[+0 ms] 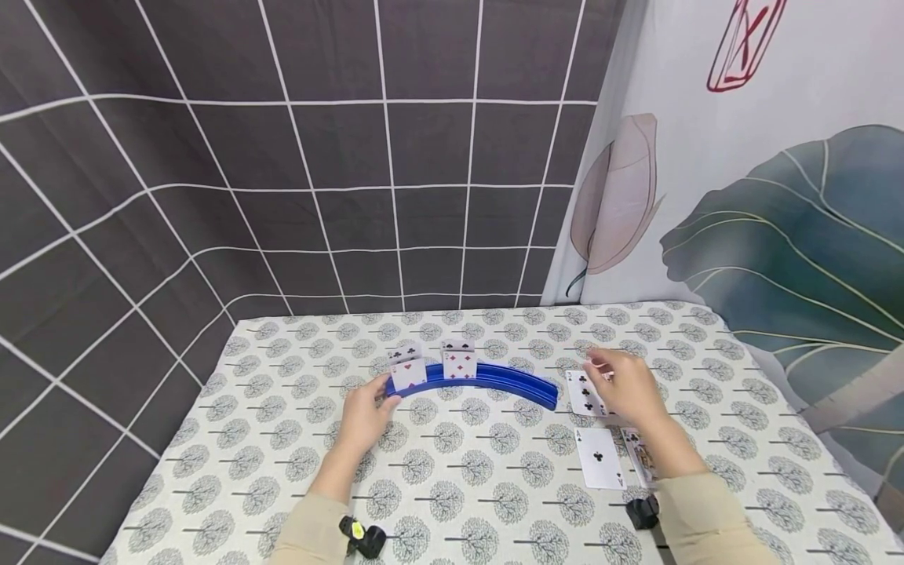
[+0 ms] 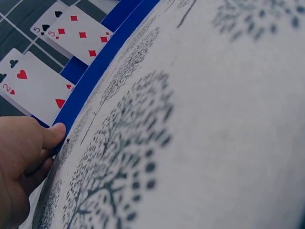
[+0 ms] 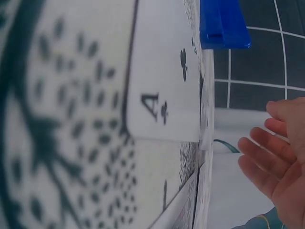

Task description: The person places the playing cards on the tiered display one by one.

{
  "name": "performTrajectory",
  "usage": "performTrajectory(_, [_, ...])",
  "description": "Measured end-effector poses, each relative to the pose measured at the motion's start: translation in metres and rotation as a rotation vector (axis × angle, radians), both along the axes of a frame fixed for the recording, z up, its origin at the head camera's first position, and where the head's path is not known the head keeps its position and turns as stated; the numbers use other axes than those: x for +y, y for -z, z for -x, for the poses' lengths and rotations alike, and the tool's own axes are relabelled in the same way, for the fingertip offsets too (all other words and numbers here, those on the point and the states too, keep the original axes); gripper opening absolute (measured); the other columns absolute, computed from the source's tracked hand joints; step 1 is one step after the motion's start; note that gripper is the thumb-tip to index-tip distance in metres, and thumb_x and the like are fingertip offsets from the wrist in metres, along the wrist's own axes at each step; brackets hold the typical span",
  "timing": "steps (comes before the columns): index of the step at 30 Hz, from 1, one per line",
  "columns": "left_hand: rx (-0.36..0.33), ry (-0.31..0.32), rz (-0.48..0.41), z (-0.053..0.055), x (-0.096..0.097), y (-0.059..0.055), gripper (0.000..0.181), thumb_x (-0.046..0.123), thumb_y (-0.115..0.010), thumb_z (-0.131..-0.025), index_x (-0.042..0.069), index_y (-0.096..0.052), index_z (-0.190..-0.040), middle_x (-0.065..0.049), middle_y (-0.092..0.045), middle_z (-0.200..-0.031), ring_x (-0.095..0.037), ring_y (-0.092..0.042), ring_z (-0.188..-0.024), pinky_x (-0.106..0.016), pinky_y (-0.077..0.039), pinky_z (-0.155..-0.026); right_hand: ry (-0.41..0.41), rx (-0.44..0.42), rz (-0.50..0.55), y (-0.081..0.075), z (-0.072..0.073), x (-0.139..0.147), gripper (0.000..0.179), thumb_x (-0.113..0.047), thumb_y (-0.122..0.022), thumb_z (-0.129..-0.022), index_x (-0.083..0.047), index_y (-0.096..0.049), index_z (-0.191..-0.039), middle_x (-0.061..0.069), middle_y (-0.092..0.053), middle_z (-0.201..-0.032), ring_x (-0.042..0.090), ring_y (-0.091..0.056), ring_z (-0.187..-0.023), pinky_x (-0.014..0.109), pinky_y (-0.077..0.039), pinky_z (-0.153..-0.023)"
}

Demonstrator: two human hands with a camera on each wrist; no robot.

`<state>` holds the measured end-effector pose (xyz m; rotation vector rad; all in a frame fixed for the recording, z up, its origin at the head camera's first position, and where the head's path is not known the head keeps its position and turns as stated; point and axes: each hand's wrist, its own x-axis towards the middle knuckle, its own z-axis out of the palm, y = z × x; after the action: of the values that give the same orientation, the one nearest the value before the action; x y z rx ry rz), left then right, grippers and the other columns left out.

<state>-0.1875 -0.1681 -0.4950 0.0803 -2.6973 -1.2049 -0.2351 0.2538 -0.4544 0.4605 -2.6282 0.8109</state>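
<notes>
My left hand (image 1: pixel 365 416) grips the left end of a curved blue card holder (image 1: pixel 515 382), its thumb on the front edge. Two pairs of cards stand upright in the holder: a two of hearts (image 2: pixel 40 88) in front of a clubs card, and a five of diamonds (image 2: pixel 78 33) in front of a five of spades (image 2: pixel 42 26). My right hand (image 1: pixel 632 388) hovers over a clubs card (image 1: pixel 583 394) lying on the table, fingers loosely bent and nothing between them. Nearer me lies the ace of clubs (image 1: pixel 600 459); beside it a face card (image 1: pixel 638 455) is partly hidden by my right wrist.
A pale cloth with a tree print covers the table (image 1: pixel 466 502). Behind it hangs a dark curtain (image 1: pixel 339 157) with white grid lines. A white cloth (image 1: pixel 678 63) with plant drawings hangs on the right.
</notes>
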Motion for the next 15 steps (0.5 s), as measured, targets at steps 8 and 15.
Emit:
performTrajectory(8, [-0.01,0.003,-0.005,0.0,0.002,-0.001,0.055,0.013,-0.074,-0.092,-0.003,-0.054,-0.141,-0.025,-0.065,-0.128,-0.041,-0.063,-0.119,-0.053,-0.049,-0.106,0.007,-0.082,-0.046,-0.001,-0.002,0.009,0.034,-0.012,-0.068,-0.096,0.009,-0.064,-0.123,0.029,-0.07,-0.11,0.044,-0.07,-0.094,0.06,-0.058,-0.082])
performTrajectory(15, [-0.004,-0.003,0.005,0.0,0.0,0.001,0.056,0.014,-0.074,-0.092,-0.003,-0.054,-0.141,-0.024,-0.065,-0.127,-0.04,-0.064,-0.118,-0.053,-0.048,-0.107,0.03,-0.193,-0.081,-0.001,-0.004,0.018,0.042,-0.016,-0.067,-0.096,0.01,-0.059,-0.128,0.032,-0.066,-0.117,0.048,-0.065,-0.103,0.066,-0.053,-0.089])
